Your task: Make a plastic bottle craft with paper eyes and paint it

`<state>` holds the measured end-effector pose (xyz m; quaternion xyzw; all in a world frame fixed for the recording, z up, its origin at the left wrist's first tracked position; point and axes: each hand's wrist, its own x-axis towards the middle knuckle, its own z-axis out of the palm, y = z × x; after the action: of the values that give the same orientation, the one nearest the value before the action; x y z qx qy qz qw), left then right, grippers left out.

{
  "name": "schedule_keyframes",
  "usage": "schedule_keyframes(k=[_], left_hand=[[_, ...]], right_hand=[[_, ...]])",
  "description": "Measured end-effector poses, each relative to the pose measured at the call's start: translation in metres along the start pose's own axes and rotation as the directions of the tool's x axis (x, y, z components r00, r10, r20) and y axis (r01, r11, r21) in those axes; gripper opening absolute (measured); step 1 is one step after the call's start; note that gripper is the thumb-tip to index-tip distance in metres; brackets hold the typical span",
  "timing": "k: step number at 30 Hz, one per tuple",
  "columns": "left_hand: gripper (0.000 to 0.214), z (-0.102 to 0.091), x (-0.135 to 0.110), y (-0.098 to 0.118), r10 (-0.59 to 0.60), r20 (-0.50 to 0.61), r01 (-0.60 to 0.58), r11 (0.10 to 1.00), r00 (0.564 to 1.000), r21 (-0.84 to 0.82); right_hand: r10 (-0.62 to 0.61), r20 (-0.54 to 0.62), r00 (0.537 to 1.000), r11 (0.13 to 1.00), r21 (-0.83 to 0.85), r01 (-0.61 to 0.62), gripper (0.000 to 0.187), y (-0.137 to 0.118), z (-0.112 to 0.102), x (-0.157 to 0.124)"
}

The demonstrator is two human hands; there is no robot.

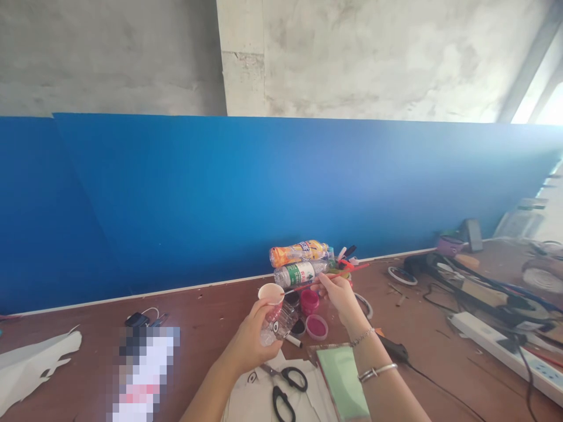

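Note:
My left hand is closed around a white paper cup with pink paint low on its side. A clear plastic bottle piece bearing a drawn paper eye is just below the cup; I cannot tell whether the two are joined. Between the fingers of my right hand is a thin red paintbrush, its tip at the cup's right side. An uncovered pink paint jar stands between the hands, its pink-stained lid lying nearer me.
Behind the hands lie an orange-labelled bottle and a green-labelled bottle. Black-handled scissors rest on white paper near a green sheet pack. A glue gun, cables and a power strip are to the right.

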<state>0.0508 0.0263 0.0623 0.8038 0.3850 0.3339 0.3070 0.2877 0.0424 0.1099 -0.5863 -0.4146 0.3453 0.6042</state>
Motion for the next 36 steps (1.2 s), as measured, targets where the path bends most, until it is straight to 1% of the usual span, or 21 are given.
schedule_keyframes(k=[4, 7, 12, 21, 27, 30, 33, 34, 36], left_hand=[[0.055, 0.000, 0.000, 0.004, -0.003, -0.003, 0.003, 1.000, 1.000, -0.005], [0.057, -0.001, 0.000, 0.006, -0.012, 0.002, 0.012, 1.000, 1.000, -0.004], [0.057, -0.002, 0.000, 0.007, 0.004, 0.006, -0.004, 1.000, 1.000, -0.007], [0.057, 0.000, 0.000, 0.003, -0.014, 0.004, 0.014, 1.000, 1.000, -0.001], [0.058, 0.000, -0.001, 0.002, -0.031, 0.013, 0.031, 0.999, 0.999, -0.010], [0.059, 0.000, -0.003, 0.004, -0.061, 0.019, 0.062, 0.998, 0.998, -0.031], [0.058, -0.002, -0.004, 0.010, -0.084, 0.002, 0.084, 0.991, 0.996, -0.101], [0.057, -0.003, -0.003, 0.013, -0.087, -0.019, 0.083, 0.986, 0.996, -0.142], [0.054, -0.003, -0.003, 0.019, -0.098, -0.099, 0.070, 0.965, 0.990, -0.254]], right_hand=[[0.004, 0.032, 0.999, 1.000, -0.018, -0.003, 0.028, -0.001, -0.005, 0.002], [0.006, 0.032, 0.999, 1.000, -0.030, -0.005, 0.025, 0.000, -0.008, 0.004], [0.004, 0.023, 1.000, 0.999, -0.051, -0.003, 0.022, 0.000, -0.008, 0.004], [-0.016, -0.033, 0.999, 0.994, -0.108, 0.013, 0.021, -0.007, -0.007, 0.000], [-0.114, -0.096, 0.989, 0.984, -0.148, 0.099, 0.032, -0.011, -0.015, 0.002], [-0.177, -0.104, 0.979, 0.968, -0.200, 0.153, 0.032, -0.013, -0.019, 0.003], [-0.234, -0.068, 0.970, 0.941, -0.265, 0.209, 0.027, -0.017, -0.018, 0.000], [-0.252, -0.048, 0.967, 0.930, -0.287, 0.228, 0.025, -0.019, -0.016, -0.002], [-0.286, 0.003, 0.958, 0.895, -0.356, 0.268, 0.023, -0.020, -0.012, -0.007]])
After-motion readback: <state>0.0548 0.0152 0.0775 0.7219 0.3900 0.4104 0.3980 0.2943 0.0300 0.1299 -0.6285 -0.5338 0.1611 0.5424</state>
